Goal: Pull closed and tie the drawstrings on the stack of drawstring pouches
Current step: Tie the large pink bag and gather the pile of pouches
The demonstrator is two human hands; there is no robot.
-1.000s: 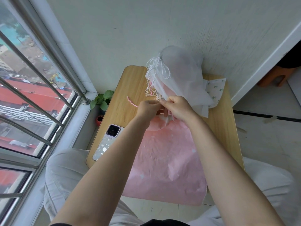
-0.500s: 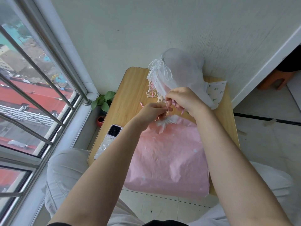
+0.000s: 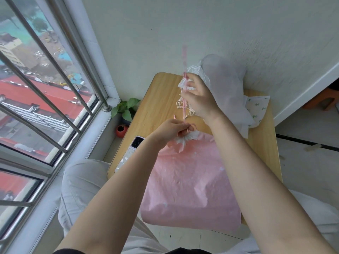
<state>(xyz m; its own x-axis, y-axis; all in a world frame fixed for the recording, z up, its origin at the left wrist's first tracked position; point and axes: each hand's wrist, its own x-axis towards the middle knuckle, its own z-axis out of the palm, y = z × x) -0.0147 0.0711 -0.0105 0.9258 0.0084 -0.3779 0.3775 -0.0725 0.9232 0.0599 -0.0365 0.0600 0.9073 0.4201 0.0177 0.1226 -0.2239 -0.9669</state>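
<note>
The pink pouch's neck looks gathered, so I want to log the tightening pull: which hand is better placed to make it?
Probably the right hand: it pinches the taut pink drawstring raised above the pink pouch, free to pull. The left hand grips the gathered neck, anchoring it.

A pale pink pouch (image 3: 190, 184) with small white specks and a pink drawstring (image 3: 184, 99) lies on a light wood-grain table (image 3: 161, 99), beside white pouches (image 3: 227, 85), one with tiny green sprigs (image 3: 256, 109).
</note>
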